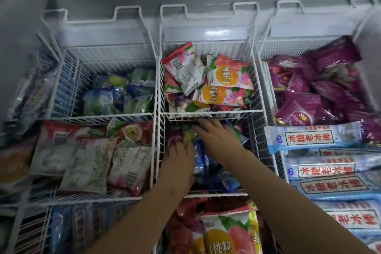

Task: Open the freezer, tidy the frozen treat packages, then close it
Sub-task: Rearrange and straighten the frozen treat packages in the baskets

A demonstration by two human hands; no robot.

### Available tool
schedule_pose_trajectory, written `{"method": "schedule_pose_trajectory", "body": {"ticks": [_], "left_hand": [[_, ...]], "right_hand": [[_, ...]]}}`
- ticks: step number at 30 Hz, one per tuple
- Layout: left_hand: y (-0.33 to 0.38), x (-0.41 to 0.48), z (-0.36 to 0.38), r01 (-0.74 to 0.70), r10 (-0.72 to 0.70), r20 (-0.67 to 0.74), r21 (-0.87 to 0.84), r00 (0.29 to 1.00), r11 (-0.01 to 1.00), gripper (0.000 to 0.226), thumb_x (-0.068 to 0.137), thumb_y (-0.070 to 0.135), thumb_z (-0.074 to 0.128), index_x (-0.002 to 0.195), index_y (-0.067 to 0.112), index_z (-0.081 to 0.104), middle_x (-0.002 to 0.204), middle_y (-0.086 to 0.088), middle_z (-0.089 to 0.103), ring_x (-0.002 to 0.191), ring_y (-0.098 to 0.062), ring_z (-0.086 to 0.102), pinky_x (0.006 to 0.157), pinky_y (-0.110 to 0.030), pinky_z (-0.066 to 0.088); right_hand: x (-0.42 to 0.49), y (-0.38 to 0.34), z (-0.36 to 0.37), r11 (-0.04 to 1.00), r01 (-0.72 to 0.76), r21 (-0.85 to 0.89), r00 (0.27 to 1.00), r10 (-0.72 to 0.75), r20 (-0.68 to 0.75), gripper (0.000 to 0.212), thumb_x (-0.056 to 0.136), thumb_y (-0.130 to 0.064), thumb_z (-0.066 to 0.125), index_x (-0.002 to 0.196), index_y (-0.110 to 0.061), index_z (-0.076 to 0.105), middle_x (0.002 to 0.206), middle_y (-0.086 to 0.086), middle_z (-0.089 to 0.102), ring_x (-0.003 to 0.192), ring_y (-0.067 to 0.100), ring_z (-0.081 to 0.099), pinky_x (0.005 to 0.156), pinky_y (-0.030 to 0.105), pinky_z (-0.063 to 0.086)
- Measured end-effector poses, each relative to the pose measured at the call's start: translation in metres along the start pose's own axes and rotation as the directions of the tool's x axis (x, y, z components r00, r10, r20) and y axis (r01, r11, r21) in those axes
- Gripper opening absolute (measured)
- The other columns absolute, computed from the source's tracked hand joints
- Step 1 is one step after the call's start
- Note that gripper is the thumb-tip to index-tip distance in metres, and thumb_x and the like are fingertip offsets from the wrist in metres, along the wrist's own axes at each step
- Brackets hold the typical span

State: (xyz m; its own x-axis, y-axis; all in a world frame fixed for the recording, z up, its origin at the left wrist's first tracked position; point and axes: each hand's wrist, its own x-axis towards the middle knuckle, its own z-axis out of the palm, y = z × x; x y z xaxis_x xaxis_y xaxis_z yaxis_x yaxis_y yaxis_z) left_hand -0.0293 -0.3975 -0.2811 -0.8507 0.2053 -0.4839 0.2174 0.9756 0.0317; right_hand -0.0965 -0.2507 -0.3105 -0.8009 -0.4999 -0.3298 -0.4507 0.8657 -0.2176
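— Where are the treats you're tidying?
— Head view: the blue packages sit in the middle basket, under both hands. Your right hand lies flat, fingers straight, gripping nothing. Your left hand bends onto them; I cannot tell if it grips.
— How will they handle?
— Probably light, crinkly and slippery, so pinch the sealed ends. Their long axes lie jumbled.

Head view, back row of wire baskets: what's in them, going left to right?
Left to right: blue and green plastic packets → white, orange and pink peach-print packets → purple foil packets.
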Motion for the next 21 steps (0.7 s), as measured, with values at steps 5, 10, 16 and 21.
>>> {"method": "schedule_pose_trajectory", "body": {"ticks": [5, 10, 16, 21], "left_hand": [[-0.004, -0.009, -0.002, -0.003, 0.007, -0.082, 0.039, 0.997, 0.999, 0.095, 0.077, 0.014, 0.070, 0.148, 0.004, 0.007, 0.126, -0.017, 0.039, 0.105, -0.028, 0.049, 0.082, -0.032, 0.046], [-0.008, -0.009, 0.003, -0.053, 0.049, -0.133, -0.026, 0.990, 0.998, 0.096, 0.084, 0.023, 0.068, 0.150, 0.008, 0.001, 0.129, -0.016, 0.035, 0.106, -0.026, 0.046, 0.083, -0.030, 0.044], [-0.013, -0.014, -0.020, -0.070, -0.024, -0.237, -0.378, 0.971, 0.923, 0.102, 0.082, 0.037, 0.071, 0.151, 0.019, -0.002, 0.137, -0.008, 0.031, 0.113, -0.019, 0.048, 0.089, -0.024, 0.047], [-0.059, -0.035, -0.072, -0.010, -0.273, -0.350, -0.632, 0.896, 0.775, 0.100, 0.076, 0.044, 0.075, 0.146, 0.038, 0.004, 0.136, 0.010, 0.026, 0.109, -0.006, 0.040, 0.085, -0.017, 0.041]], "right_hand": [[-0.008, -0.021, 0.007, 0.977, -0.214, 0.010, 0.977, 0.214, 0.003, 0.092, 0.077, -0.022, 0.072, 0.150, -0.020, 0.016, 0.153, 0.010, 0.017, 0.132, 0.032, 0.029, 0.103, 0.051, 0.035], [-0.019, -0.013, 0.003, 0.913, -0.407, -0.031, 0.901, 0.407, 0.151, 0.087, 0.077, -0.048, 0.072, 0.146, -0.024, 0.024, 0.139, 0.005, 0.042, 0.132, 0.031, 0.030, 0.096, 0.057, 0.034], [-0.059, 0.003, -0.028, 0.852, -0.505, 0.140, 0.861, 0.508, 0.014, 0.077, 0.080, -0.050, 0.069, 0.144, -0.028, 0.032, 0.135, -0.002, 0.049, 0.126, 0.028, 0.034, 0.092, 0.048, 0.045], [-0.073, -0.029, -0.066, 0.819, -0.392, 0.419, 0.853, 0.494, -0.167, 0.080, 0.080, -0.047, 0.067, 0.149, -0.031, 0.029, 0.130, -0.006, 0.052, 0.119, 0.023, 0.036, 0.093, 0.043, 0.043]]}}
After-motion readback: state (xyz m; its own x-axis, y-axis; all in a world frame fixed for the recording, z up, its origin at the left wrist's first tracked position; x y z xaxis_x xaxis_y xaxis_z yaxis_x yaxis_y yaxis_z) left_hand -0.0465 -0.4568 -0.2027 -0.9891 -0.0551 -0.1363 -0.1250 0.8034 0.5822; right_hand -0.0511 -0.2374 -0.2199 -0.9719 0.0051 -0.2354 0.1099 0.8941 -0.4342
